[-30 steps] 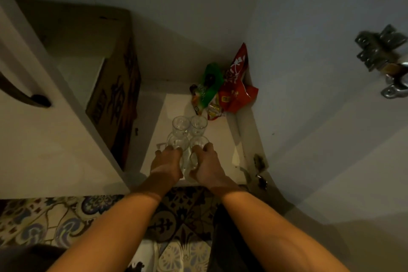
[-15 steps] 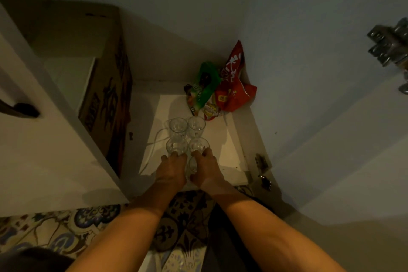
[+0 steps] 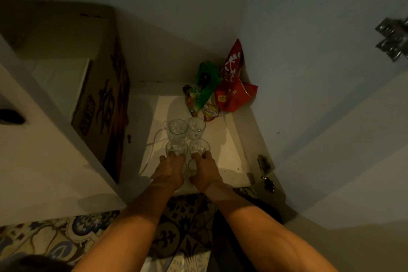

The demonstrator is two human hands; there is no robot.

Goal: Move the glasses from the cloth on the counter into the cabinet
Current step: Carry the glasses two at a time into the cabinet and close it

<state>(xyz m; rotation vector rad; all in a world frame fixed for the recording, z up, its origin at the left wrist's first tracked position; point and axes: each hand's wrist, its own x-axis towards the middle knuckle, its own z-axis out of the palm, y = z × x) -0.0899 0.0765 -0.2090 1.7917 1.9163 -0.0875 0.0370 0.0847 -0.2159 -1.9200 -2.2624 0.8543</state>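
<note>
Several clear glasses stand close together on the white cabinet floor [image 3: 229,152]. Two are at the back, a left one [image 3: 176,127] and a right one [image 3: 196,126]. In front of them, my left hand [image 3: 170,170] wraps around a glass [image 3: 176,147] and my right hand [image 3: 205,170] wraps around another glass [image 3: 199,146]. A further glass [image 3: 191,166] shows between my two hands; whether either hand holds it I cannot tell. The cloth and the counter are out of view.
A brown cardboard box [image 3: 103,104] fills the cabinet's left side. Red and green snack bags [image 3: 220,86] lie at the back right corner. The open cabinet door [image 3: 331,117] with its hinge [image 3: 393,40] stands at right. Patterned floor tiles [image 3: 44,238] lie below.
Both hands stay on the front glasses at the cabinet's front edge. The view has shifted slightly; the glasses have hardly moved.
</note>
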